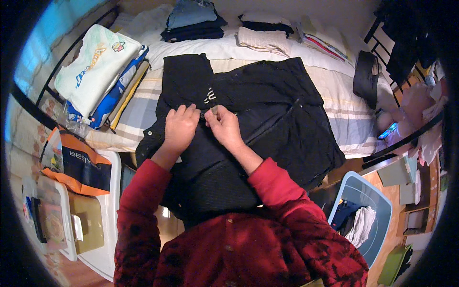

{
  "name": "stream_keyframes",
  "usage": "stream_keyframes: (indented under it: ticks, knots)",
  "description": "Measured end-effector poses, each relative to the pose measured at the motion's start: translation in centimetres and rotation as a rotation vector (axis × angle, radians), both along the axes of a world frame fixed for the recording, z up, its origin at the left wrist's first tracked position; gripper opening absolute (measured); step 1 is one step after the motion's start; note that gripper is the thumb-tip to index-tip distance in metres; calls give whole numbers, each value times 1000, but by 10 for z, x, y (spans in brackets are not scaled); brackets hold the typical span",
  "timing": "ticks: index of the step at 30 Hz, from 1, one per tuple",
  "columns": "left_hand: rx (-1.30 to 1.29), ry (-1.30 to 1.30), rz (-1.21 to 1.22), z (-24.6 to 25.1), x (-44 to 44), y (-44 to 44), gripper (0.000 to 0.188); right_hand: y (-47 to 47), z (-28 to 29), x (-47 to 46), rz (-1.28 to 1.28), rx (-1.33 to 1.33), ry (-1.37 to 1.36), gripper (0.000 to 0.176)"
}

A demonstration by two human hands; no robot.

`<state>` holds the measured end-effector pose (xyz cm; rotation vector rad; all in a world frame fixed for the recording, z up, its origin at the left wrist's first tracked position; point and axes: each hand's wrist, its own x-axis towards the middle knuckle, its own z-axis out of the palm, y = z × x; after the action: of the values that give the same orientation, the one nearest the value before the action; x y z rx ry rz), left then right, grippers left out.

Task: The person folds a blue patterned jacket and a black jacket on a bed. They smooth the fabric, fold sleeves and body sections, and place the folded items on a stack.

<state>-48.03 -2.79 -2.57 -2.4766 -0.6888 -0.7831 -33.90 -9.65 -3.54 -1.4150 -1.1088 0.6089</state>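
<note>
A black jacket (229,154) lies spread over the near edge of the bed, its lower part hanging towards me. My left hand (182,126) is on the cloth left of the middle, fingers curled against it just below a small white print. Close beside it, my right hand (223,123) pinches the jacket's edge near the zipper between thumb and fingers. What exactly lies between the left fingertips is hidden. A zipper line runs from the hands towards the right, and a pale snap button shows at the jacket's left edge.
Folded clothes (96,68) are stacked at the bed's left; folded jeans (193,16) and a cream knit (263,40) lie at the back. A black folded garment (365,75) and a lit phone (388,131) are at right. A blue tub (385,222) holds clothes. Plastic boxes stand lower left.
</note>
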Motion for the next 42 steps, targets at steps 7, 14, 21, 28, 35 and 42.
stream_keyframes:
  ticks: [7, 14, 21, 28, 35, 42]
  knots:
    - [-168, -13, 17, 6, 5, 1, 18, 8, 5, -13, -201, 133, -225, 19]
    - [-176, -126, -23, 33, -3, -4, 20, 7, 20, 27, -112, -119, 92, 24]
    - [-168, -118, -31, 29, -2, -12, 19, 1, 11, 38, -46, -100, 189, 21]
    - [-116, -66, 14, 23, -6, -15, 22, -6, 7, 46, 24, -180, 491, 23]
    - [-89, -112, 26, 14, -3, -14, 23, -9, 3, 46, -27, -171, 517, 20]
    - [-67, -92, 9, 11, -6, -14, 24, -7, 1, 50, 26, -270, 744, 19]
